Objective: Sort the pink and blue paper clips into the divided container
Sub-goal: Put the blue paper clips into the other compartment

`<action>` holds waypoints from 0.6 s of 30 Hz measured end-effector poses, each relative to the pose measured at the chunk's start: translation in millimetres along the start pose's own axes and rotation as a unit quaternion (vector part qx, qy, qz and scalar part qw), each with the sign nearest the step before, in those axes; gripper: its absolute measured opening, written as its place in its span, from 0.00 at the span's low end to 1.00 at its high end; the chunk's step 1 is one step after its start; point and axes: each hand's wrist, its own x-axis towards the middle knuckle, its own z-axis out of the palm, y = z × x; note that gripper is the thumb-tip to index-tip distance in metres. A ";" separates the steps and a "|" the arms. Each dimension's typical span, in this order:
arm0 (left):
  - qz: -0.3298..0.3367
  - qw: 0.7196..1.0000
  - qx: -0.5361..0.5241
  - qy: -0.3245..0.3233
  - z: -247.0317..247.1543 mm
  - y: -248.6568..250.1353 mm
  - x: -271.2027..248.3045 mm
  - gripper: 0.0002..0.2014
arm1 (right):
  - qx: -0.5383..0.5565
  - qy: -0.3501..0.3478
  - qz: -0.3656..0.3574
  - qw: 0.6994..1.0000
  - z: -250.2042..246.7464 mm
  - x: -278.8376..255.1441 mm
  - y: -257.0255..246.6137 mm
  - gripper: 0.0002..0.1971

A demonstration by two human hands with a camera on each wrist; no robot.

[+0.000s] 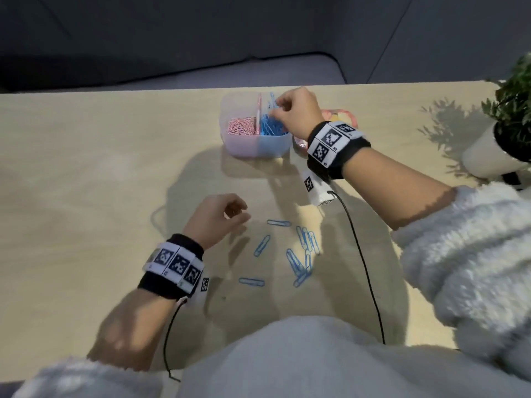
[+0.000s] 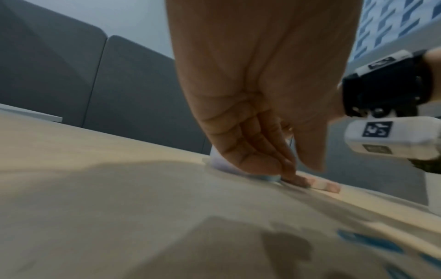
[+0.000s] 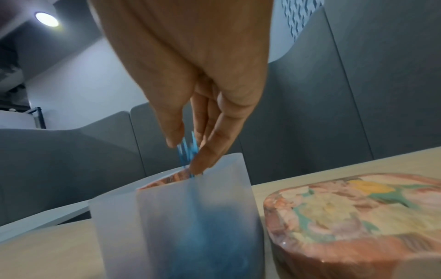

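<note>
One patterned tin (image 1: 342, 116) just beside divided container (image 1: 247, 150), potted plant (image 1: 505, 130) apart.

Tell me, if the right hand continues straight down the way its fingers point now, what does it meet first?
Probably the blue paper clips heaped in the divided container: the right hand hangs above that side, pinching blue clips.

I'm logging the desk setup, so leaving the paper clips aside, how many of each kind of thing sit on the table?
Divided container: 1
Patterned box: 1
Potted plant: 1
Total: 3
</note>
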 end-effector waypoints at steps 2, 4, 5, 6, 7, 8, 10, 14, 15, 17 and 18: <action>-0.003 0.999 0.014 -0.043 7.5 -8.8 -20.0 0.07 | -0.018 0.000 -0.011 1.000 -0.6 -1.4 1.3 0.13; -0.014 0.997 0.019 -0.070 15.2 -14.7 -35.4 0.09 | -0.028 0.013 -0.023 0.999 -8.0 -10.0 2.6 0.12; -0.019 0.996 0.016 -0.080 19.2 -17.1 -42.7 0.11 | -0.022 0.025 -0.035 0.999 -12.2 -18.2 3.4 0.10; -0.022 0.996 0.011 -0.091 22.4 -18.6 -48.8 0.13 | -0.017 0.032 -0.052 0.998 -16.6 -28.3 5.2 0.08; -0.024 0.994 0.009 -0.103 26.3 -20.1 -55.0 0.15 | -0.018 0.023 -0.066 0.997 -19.4 -41.6 9.6 0.08; -0.023 0.993 0.012 -0.114 29.9 -20.8 -59.8 0.16 | -0.020 -0.008 -0.074 0.997 -21.6 -57.5 15.1 0.11; -0.018 0.992 0.037 -0.119 37.9 -21.5 -65.9 0.18 | -0.029 -0.133 -0.048 0.989 -22.5 -97.5 34.8 0.14; 0.005 0.992 0.080 -0.095 49.4 -19.3 -66.1 0.18 | -0.135 -0.253 0.029 0.958 -13.2 -169.1 90.4 0.08; 0.012 0.992 0.086 -0.096 51.1 -18.2 -65.1 0.17 | -0.169 -0.241 0.036 0.955 -10.4 -181.9 99.4 0.11; 0.026 0.991 0.091 -0.096 53.6 -15.0 -61.8 0.13 | -0.177 -0.204 0.045 0.962 -3.9 -198.5 106.3 0.17; 0.036 0.991 0.090 -0.089 54.5 -13.6 -59.6 0.11 | -0.162 -0.192 0.043 0.967 -0.1 -203.6 103.4 0.20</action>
